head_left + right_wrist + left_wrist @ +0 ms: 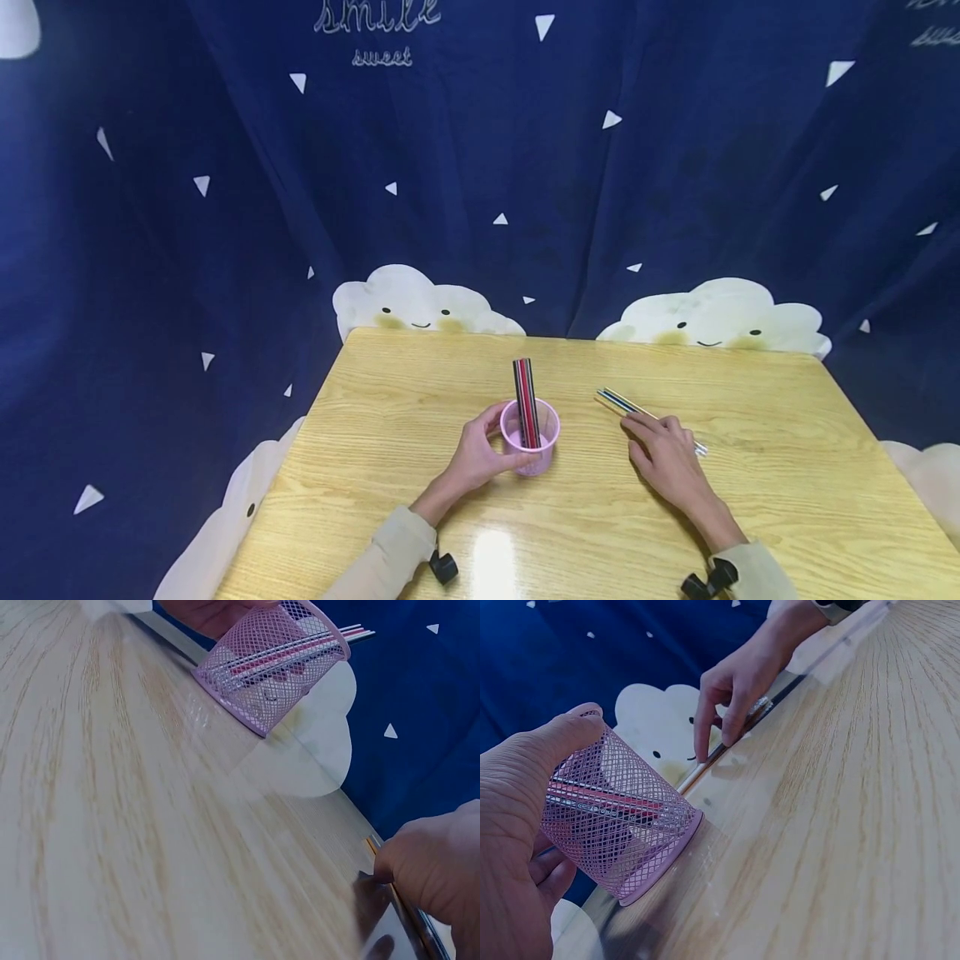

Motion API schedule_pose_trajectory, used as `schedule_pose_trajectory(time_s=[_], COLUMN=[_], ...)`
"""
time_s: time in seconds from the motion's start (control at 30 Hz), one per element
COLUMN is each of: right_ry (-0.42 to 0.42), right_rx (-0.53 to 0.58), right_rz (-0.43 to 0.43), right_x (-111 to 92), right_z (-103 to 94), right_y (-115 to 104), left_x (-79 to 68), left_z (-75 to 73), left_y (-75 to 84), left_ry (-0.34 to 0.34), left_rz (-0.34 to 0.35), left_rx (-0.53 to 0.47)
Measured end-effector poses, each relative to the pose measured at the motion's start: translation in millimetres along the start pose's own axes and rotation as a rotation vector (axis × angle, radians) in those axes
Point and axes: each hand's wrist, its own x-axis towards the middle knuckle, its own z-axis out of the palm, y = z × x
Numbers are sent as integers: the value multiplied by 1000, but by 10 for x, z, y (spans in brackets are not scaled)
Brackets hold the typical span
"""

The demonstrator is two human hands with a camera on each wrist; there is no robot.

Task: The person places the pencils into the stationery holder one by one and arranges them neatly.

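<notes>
My left hand (480, 454) grips a pink mesh pen holder (535, 462), its thumb at the near side of the rim and its fingers round the far side. Inside the holder leans a bundle of red, black and silver pencils (527, 404), showing through the mesh in both wrist views. To the right, several dark and gold-toned pencils (617, 401) with shiny ends lie together on the table. Across these my right hand (669, 462) reaches from above, fingertips touching them and thumb lying to their near side. Its palm hides their middle part.
The light wooden table (405, 375) ends at a back edge against a dark blue curtain (480, 150) with white triangles and smiling clouds. A black strap-on camera (444, 568) sits on the left wrist and another (708, 581) on the right.
</notes>
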Motion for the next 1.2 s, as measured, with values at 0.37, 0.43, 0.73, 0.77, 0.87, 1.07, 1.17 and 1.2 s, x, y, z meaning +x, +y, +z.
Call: schedule_pose_trajectory(time_s=[0.37, 0.43, 0.73, 0.77, 0.87, 1.07, 1.17, 1.2], right_ry=[-52, -61, -184, -205, -246, -266, -267, -265], right_rx=[48, 44, -85, -106, -159, -189, -212, -220], right_rz=[-47, -52, -71, -79, -104, -117, -126, -131], right_x=[17, 17, 59, 62, 71, 99, 115, 121], right_z=[-1, -7, -87, -102, -145, -209, -233, -240], right_y=[-35, -40, -83, -91, -115, -166, -193, -201], left_x=[-20, -24, 0, 1, 2, -1, -2, -2], left_z=[-3, 5, -4, -8, -15, -11, -5, -4], left_y=[-7, -16, -9, -6, -2, -15, -16, -14], left_ry=[-9, -11, 0, -1, -1, 0, -2, -2], left_rz=[-11, -9, 6, 3, 9, 21, 23, 22], left_rx=[-2, 11, 6, 6, 12, 15, 15, 15])
